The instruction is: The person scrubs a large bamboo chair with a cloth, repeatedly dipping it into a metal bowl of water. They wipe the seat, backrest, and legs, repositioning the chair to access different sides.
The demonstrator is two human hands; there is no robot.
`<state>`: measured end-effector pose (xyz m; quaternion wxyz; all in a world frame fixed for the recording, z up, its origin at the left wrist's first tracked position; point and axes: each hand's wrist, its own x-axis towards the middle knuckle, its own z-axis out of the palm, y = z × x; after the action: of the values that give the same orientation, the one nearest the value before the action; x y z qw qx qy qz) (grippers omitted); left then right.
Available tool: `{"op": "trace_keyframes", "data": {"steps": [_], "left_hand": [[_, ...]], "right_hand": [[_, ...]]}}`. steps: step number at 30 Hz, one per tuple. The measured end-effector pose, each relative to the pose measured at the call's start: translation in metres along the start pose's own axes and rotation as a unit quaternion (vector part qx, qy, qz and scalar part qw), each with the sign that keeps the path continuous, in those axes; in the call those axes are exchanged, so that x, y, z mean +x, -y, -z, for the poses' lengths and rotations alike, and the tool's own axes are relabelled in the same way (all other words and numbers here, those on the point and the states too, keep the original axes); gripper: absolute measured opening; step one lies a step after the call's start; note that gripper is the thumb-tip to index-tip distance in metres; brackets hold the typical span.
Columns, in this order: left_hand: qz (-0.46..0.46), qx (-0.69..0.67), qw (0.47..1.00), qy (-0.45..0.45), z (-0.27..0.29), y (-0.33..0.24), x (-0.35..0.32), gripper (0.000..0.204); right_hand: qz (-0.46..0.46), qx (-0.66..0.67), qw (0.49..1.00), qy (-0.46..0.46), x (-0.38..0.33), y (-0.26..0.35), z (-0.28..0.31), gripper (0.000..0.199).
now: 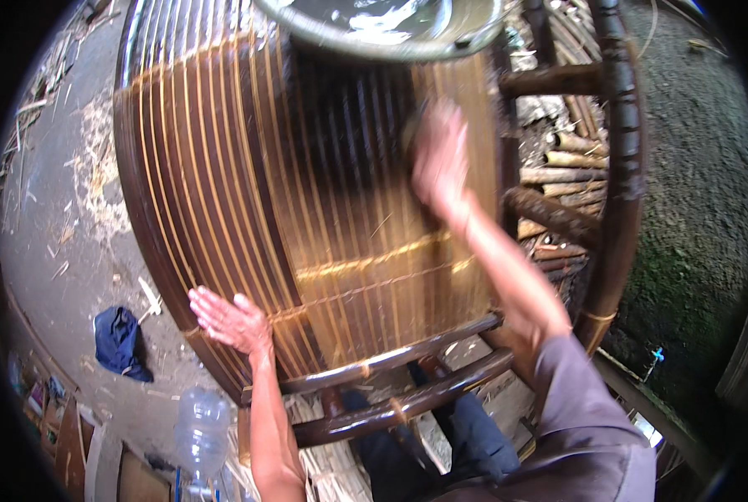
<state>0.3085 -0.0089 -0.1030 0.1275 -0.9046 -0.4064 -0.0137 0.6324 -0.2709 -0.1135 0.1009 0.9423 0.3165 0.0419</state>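
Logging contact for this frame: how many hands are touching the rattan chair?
2. The left hand rests flat on the rattan chair at its lower left edge; the right hand, blurred, presses on the slatted panel near the upper right. No other hands show.

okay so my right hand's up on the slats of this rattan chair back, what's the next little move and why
Probably draw the right hand down along the slats toward the lower rail. It sits blurred at the darker upper part, paler slats lie below, and the left hand braces the frame's edge.
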Motion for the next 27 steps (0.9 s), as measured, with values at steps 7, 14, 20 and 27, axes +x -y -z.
{"op": "trace_keyframes", "data": {"steps": [7, 14, 20, 27], "left_hand": [[-0.005, -0.056, 0.998, -0.001, 0.003, -0.002, 0.002, 0.061], [0.005, -0.064, 0.998, -0.022, -0.001, 0.006, -0.001, 0.06], [-0.009, -0.084, 0.996, -0.034, -0.001, -0.006, 0.002, 0.059], [-0.009, -0.055, 0.997, -0.047, -0.016, 0.007, -0.004, 0.059]], "right_hand": [[0.059, 0.184, 0.981, 0.026, -0.031, -0.042, 0.018, 0.057], [-0.08, 0.046, 0.993, 0.069, -0.075, -0.064, 0.007, 0.054], [-0.21, 0.126, 0.967, 0.077, -0.143, -0.049, 0.006, 0.064], [-0.146, 0.266, 0.937, 0.172, -0.276, 0.013, 0.049, 0.065]]}}
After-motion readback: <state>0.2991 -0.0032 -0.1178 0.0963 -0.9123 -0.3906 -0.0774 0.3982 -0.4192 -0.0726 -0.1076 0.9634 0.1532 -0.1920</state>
